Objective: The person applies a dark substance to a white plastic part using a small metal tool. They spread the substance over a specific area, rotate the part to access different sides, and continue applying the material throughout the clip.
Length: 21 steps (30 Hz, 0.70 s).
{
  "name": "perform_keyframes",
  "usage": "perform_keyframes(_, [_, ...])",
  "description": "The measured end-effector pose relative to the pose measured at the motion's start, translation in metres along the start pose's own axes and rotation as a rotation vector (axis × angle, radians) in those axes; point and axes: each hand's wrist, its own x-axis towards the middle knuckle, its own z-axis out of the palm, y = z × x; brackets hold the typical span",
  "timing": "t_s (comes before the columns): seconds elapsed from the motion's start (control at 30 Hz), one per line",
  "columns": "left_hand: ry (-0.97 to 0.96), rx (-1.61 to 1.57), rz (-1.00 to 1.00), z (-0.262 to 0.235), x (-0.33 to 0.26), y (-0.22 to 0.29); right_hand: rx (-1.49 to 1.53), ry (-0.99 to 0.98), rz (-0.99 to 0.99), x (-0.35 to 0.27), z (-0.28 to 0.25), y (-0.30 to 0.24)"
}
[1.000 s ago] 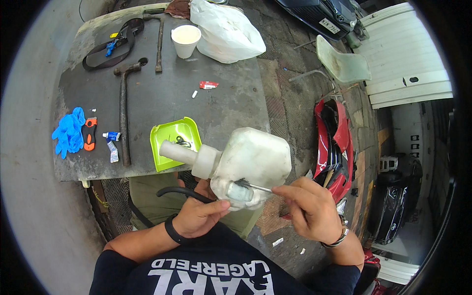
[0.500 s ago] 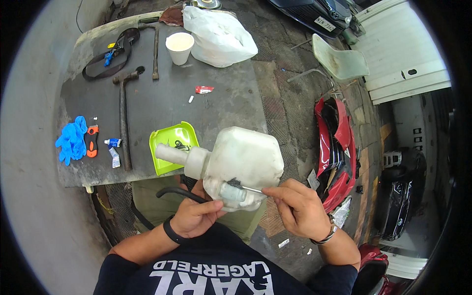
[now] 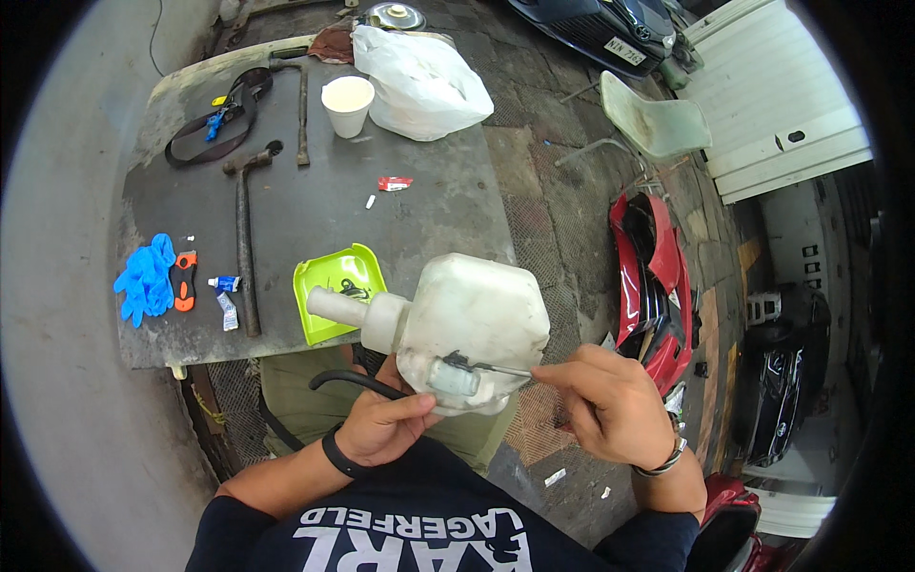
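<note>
A cloudy white plastic reservoir tank (image 3: 477, 305) with a long filler neck is held over my lap, just off the table's near edge. My left hand (image 3: 386, 424) grips its lower left corner, thumb on top and other fingers hidden beneath. Beside that thumb a black rubber hose (image 3: 348, 378) curves away to the left. My right hand (image 3: 610, 400) pinches a thin metal spatula-like tool (image 3: 505, 370), its tip against the tank. Dark grey paste (image 3: 459, 362) is smeared there, along the edge of a pale bluish raised patch (image 3: 452, 377).
On the grey table (image 3: 286, 219) lie a green dustpan-like tray (image 3: 310, 286) with dark bits, a hammer (image 3: 245, 238), blue gloves (image 3: 146, 276), an orange utility knife (image 3: 184, 281) and small tubes (image 3: 227, 303). Farther back stand a white cup (image 3: 348, 110) and plastic bag (image 3: 424, 86). A red bumper (image 3: 653, 286) rests right.
My right hand has drawn slightly right and down with the tool, and the dark paste is spread farther right along the patch's edge. My left hand keeps its hold.
</note>
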Motion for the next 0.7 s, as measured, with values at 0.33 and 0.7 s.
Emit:
perform_keyframes(0.33, [-0.027, -0.012, -0.017, -0.002, -0.001, 0.004, 0.055, 0.03, -0.054, 0.006, 0.016, -0.003])
perform_keyframes(0.7, [-0.008, 0.018, 0.018, 0.001, 0.001, 0.007, -0.001, -0.02, -0.051, 0.019, 0.02, -0.003])
